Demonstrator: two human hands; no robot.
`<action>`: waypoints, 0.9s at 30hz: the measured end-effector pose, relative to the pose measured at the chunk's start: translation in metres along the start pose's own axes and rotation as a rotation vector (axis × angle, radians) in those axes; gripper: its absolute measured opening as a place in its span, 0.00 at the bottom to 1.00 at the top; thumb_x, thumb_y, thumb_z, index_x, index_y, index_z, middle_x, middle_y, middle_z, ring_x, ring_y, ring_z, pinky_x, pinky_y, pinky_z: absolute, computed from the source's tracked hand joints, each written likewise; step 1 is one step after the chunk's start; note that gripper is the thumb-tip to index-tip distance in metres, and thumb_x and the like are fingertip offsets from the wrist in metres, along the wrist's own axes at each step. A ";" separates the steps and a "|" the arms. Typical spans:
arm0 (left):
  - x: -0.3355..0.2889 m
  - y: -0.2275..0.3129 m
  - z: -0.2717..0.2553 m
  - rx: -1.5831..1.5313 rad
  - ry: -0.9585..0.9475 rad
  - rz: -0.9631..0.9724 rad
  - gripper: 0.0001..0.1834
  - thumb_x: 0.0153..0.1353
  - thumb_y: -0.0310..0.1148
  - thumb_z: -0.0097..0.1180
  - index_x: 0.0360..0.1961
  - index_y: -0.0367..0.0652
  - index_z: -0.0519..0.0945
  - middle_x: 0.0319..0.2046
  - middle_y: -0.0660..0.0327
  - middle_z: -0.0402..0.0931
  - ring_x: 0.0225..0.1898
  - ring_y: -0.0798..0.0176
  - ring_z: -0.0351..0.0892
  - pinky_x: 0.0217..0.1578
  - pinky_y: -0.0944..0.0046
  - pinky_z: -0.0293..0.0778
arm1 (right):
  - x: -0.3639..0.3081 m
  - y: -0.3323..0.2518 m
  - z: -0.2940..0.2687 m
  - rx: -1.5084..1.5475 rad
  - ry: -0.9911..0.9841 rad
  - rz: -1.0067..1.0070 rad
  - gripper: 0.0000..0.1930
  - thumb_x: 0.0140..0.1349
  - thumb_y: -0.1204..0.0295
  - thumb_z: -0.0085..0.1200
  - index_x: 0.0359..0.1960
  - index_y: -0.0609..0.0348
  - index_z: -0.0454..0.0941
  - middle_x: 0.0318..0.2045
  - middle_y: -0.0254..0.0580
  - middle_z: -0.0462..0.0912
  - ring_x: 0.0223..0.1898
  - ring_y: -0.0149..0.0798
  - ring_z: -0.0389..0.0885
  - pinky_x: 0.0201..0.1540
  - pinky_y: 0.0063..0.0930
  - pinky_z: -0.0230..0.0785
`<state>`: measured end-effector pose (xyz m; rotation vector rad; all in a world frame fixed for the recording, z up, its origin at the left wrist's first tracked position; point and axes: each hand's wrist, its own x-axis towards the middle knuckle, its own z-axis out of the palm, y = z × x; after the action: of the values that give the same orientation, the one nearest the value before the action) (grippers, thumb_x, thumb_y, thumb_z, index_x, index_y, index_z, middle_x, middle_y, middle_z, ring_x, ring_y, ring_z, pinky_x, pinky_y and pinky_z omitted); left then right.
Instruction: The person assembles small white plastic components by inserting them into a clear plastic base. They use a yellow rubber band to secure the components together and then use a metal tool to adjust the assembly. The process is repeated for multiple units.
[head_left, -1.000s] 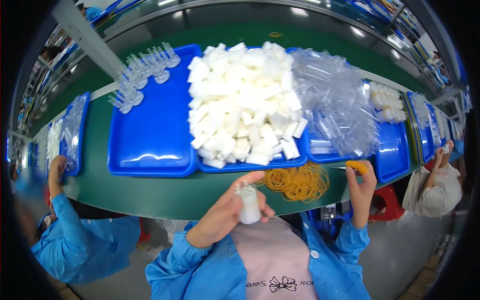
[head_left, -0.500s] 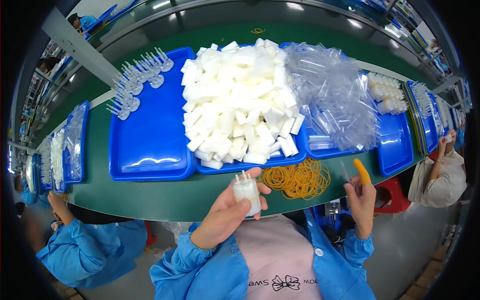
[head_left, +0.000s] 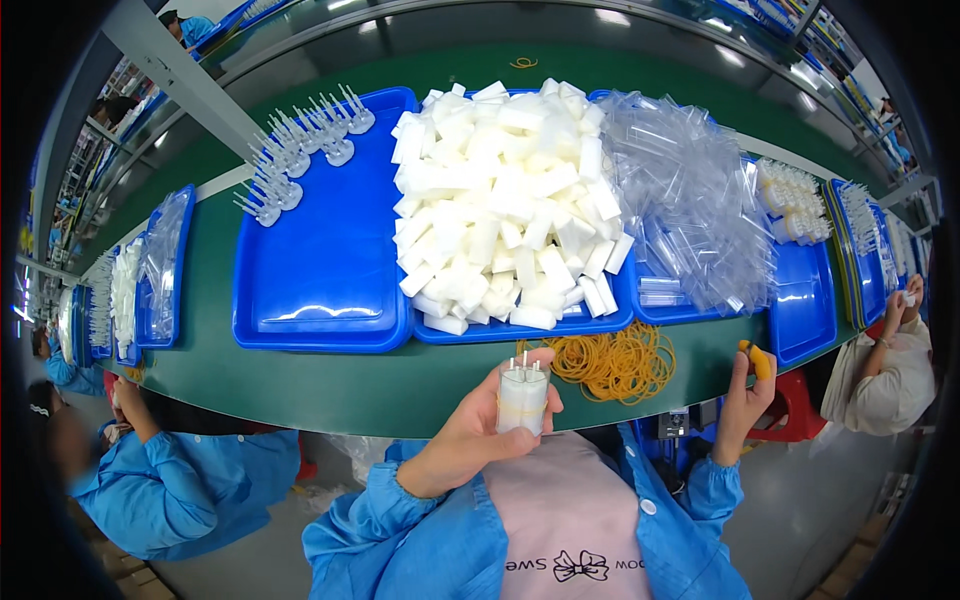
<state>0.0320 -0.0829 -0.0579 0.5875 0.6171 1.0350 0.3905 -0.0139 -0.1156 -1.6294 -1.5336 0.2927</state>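
In front of my chest, my left hand (head_left: 465,440) is closed round a small bundle (head_left: 521,405) with clear walls and a white body. Several thin white prongs stick up from its top, and a yellowish rubber band seems to circle its middle. To the right, my right hand (head_left: 745,405) is raised at the table's edge with a yellow finger cot (head_left: 758,360) on its index finger. That finger bends to the thumb in a pinch; whatever lies between them is too small to tell. A pile of rubber bands (head_left: 620,365) lies between the hands on the green table.
Beyond my hands, white foam blocks (head_left: 510,210) heap over one blue tray, and clear plastic pieces (head_left: 690,210) fill another. At left, a blue tray (head_left: 320,290) holds pronged clear parts (head_left: 290,155). White bundles (head_left: 795,190) stand at right. Co-workers (head_left: 190,490) sit at both sides.
My left hand has turned the bundle more upright. My right index finger has curled toward the thumb, and the thin clear piece near it no longer shows. The whole view has shifted slightly.
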 end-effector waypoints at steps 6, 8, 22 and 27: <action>0.006 -0.002 0.006 0.104 0.066 -0.098 0.42 0.56 0.36 0.62 0.67 0.40 0.52 0.45 0.59 0.70 0.41 0.68 0.71 0.41 0.69 0.68 | 0.008 -0.065 -0.016 0.970 0.133 0.318 0.12 0.68 0.67 0.45 0.45 0.62 0.69 0.32 0.41 0.76 0.31 0.31 0.78 0.33 0.23 0.74; 0.007 -0.001 0.011 0.145 0.058 -0.125 0.42 0.56 0.37 0.62 0.67 0.40 0.52 0.44 0.60 0.71 0.41 0.69 0.70 0.42 0.69 0.68 | 0.006 -0.102 -0.011 1.309 0.022 0.286 0.13 0.69 0.64 0.43 0.44 0.62 0.68 0.30 0.42 0.76 0.29 0.32 0.79 0.30 0.25 0.76; 0.007 -0.009 0.013 0.305 0.044 -0.113 0.40 0.57 0.38 0.63 0.65 0.37 0.56 0.49 0.60 0.68 0.48 0.70 0.70 0.50 0.69 0.66 | 0.004 -0.162 0.055 0.986 -0.897 0.277 0.09 0.66 0.72 0.47 0.38 0.68 0.75 0.26 0.38 0.79 0.25 0.24 0.77 0.27 0.16 0.70; 0.009 -0.012 0.014 0.369 0.077 -0.120 0.38 0.57 0.38 0.63 0.63 0.36 0.59 0.46 0.61 0.70 0.45 0.70 0.71 0.47 0.69 0.67 | 0.002 -0.160 0.053 0.766 -0.829 0.046 0.09 0.65 0.71 0.49 0.36 0.67 0.77 0.24 0.37 0.79 0.24 0.24 0.77 0.27 0.17 0.70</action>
<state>0.0522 -0.0810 -0.0584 0.8239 0.9103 0.8386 0.2429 -0.0099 -0.0345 -0.9385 -1.6284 1.5191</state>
